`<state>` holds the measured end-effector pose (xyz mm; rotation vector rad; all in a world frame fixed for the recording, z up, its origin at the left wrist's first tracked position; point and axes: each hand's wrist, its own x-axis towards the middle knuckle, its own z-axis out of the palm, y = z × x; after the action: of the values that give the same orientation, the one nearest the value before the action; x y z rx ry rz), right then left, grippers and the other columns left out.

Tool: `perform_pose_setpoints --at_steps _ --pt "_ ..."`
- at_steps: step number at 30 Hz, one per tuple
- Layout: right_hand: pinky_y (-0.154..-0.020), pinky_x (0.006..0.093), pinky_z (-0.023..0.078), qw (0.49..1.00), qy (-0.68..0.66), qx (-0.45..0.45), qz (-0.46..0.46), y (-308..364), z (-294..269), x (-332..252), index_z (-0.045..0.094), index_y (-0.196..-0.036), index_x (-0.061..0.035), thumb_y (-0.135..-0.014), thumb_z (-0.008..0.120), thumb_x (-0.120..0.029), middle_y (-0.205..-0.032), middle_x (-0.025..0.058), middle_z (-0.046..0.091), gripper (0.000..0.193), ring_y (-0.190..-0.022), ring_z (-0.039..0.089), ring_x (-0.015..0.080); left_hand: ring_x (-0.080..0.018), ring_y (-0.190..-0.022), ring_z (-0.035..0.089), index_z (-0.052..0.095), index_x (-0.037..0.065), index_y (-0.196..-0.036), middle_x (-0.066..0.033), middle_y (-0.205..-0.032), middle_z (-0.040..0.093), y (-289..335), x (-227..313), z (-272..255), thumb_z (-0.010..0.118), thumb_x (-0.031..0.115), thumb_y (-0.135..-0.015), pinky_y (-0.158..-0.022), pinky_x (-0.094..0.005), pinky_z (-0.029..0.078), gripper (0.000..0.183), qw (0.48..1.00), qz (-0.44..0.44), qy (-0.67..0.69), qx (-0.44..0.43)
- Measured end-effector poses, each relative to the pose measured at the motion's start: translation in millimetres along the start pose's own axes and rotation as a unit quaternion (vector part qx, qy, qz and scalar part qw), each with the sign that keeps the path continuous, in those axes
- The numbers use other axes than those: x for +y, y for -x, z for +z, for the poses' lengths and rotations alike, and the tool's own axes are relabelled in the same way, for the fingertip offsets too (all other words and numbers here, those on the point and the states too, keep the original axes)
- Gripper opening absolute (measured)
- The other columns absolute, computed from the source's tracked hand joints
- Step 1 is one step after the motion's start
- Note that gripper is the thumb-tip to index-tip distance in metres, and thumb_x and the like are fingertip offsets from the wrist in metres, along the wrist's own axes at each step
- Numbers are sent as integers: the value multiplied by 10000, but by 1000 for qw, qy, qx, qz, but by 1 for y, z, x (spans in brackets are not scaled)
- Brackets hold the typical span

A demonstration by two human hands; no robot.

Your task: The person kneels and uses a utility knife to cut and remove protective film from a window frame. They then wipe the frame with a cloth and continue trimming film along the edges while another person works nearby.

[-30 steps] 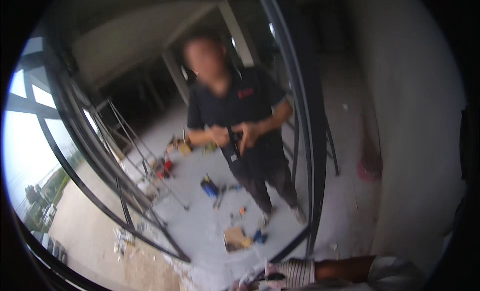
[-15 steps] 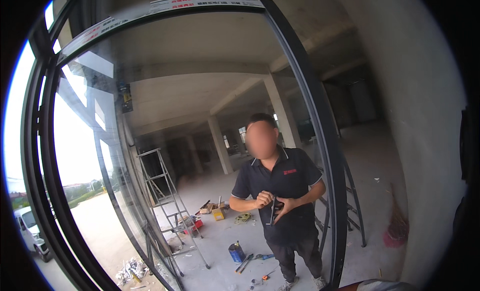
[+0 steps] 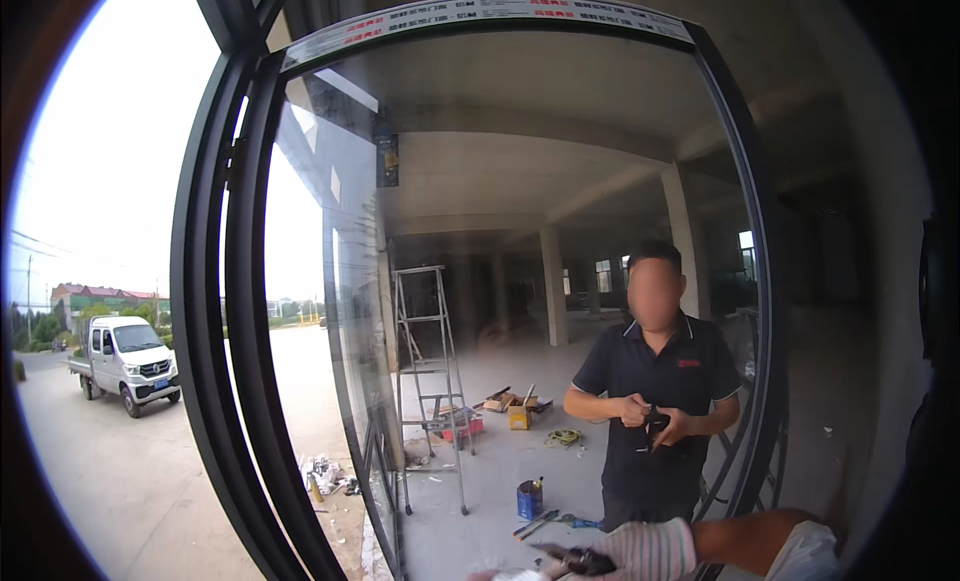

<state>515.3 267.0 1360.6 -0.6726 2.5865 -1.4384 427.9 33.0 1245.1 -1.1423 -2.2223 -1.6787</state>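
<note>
Along the lower edge: the right hand (image 3: 640, 551) in a striped glove (image 3: 668, 547), reaching in from the right, with a dark tool (image 3: 582, 560) at its fingers, below the framed glass.
Right grip: curled round the dark tool, whose pointed end faces left; single fingers cannot be told apart.
Glove and tool, just changed: half a second ago little more than a sleeve showed at the lower right; now both are in view, so I judge the handling centres on this tool.
Frame and truck: the view has swung left, so the dark frame (image 3: 246, 241) appears further right and the white truck (image 3: 128, 359) shows clear of it.
Person behind the glass: the co-worker (image 3: 655, 381) stands with both hands at a small dark thing (image 3: 656, 428), as before; what it is, I cannot make out.
Left hand: perhaps the pale blurred patch (image 3: 512, 575), nearly all cut off; I cannot tell how its grip stands.
Dark tool, hard to read: its exact kind is unclear, its rear covered by the glove.
Co-worker's legs: mostly hidden behind the gloved arm.
</note>
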Motion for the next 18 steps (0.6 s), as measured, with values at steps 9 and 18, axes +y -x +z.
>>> perform_pose_setpoints --at_steps 9,18 --pt "-481 208 453 940 86 321 -77 31 -75 -100 485 -1228 -53 -1042 445 -367 -710 -43 500 367 -576 533 55 -66 -527 468 566 59 -1003 14 -699 516 -51 -5 -106 570 296 -946 -450 -226 346 244 912 129 136 364" --pt "-441 222 371 688 174 649 -274 86 -225 -196 519 -1157 -65 -997 530 -385 -858 14 509 358 -535 418 54 -26 -647 493 589 81 -1111 59 -764 533 -131 -17 -220 595 293 -981 -533 -165 379 248 835 258 168 457"
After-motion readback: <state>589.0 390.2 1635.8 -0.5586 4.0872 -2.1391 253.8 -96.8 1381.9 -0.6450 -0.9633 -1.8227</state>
